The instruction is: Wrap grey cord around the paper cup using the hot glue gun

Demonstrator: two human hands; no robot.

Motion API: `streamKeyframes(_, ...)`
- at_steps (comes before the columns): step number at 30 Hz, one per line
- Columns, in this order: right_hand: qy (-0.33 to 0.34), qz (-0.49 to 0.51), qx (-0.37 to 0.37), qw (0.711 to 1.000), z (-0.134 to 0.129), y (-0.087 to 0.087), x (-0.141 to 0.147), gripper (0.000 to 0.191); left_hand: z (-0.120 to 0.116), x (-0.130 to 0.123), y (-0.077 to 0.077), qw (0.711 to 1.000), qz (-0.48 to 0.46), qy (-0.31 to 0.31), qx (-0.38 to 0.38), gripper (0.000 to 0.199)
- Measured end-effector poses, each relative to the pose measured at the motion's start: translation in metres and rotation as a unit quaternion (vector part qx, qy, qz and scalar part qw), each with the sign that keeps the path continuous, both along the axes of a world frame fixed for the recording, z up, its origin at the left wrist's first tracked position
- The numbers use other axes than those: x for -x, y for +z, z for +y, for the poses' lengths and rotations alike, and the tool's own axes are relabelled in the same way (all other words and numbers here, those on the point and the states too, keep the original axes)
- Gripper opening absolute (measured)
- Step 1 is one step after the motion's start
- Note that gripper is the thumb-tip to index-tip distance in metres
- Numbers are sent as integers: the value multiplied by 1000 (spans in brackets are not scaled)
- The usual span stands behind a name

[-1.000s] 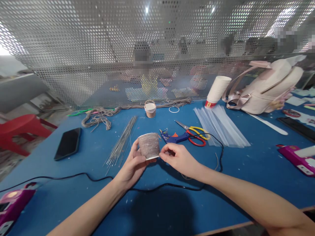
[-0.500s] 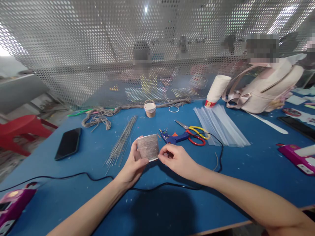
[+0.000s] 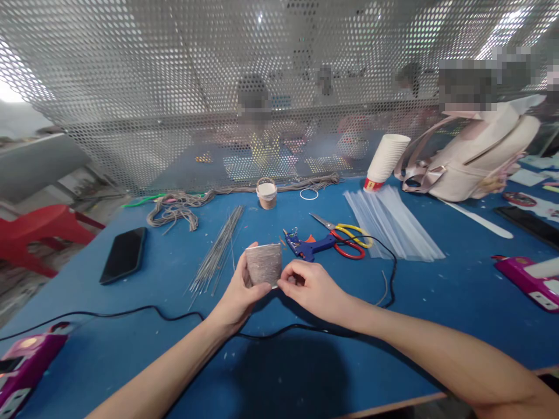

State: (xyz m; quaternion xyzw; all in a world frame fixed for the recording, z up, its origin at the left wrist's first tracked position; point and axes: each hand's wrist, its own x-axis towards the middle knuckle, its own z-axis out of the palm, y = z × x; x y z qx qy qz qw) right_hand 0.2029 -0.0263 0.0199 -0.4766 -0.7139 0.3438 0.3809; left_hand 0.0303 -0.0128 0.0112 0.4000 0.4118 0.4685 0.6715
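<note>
My left hand [image 3: 244, 290] grips a paper cup [image 3: 265, 265] wound round with thin grey-brown cord; its pale rim edges show at top and bottom. The thumb lies along the cup's lower side, the fingers behind it. At the cup's lower right edge, my right hand [image 3: 309, 287] has thumb and forefinger pinched together. Whatever is between those fingertips is too small to make out. Just beyond the hands lie a blue hot glue gun [image 3: 311, 247] and scissors [image 3: 349, 238] with red and yellow handles.
Thin wires [image 3: 217, 253] lie left, near a phone [image 3: 124, 255]. Behind are grey cord [image 3: 177, 210], a small basket [image 3: 266, 196] and a white ring [image 3: 309, 194]. Stacked paper cups [image 3: 386, 163], clear strips [image 3: 393, 224] and a backpack [image 3: 476, 151] stand right. A black cable [image 3: 301, 327] crosses the table.
The cup has shifted slightly down and to the right with my left hand and looks tilted a little differently. My right fingertips stay pinched at its lower edge.
</note>
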Motion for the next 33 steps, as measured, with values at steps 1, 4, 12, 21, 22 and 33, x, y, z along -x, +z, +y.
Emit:
streamKeyframes(1, 0, -5, -2, 1000, 0, -1, 0, 12, 0, -1, 1, 1000, 5, 2, -4, 104)
streamKeyframes(4, -1, -28, -34, 999, 0, -1, -3, 14, 0, -2, 2, 999, 31, 6, -32, 107)
streamKeyframes(12, 16, -124, -356, 926, 10, 19, -14, 16, -1, -2, 1, 980, 145, -13, -137, 94)
streamKeyframes(21, 85, -273, -423, 860, 25, 23, -10, 24, -3, -3, 6, 977, 174, -32, -118, 90)
streamKeyframes(22, 93, -282, -433, 851, 25, 23, -13, 25, -3, -3, 6, 981, 161, -23, -105, 89)
streamKeyframes(33, 91, -258, -432, 860, 25, 26, -29, 23, 2, -3, 9, 985, 145, 17, -92, 91)
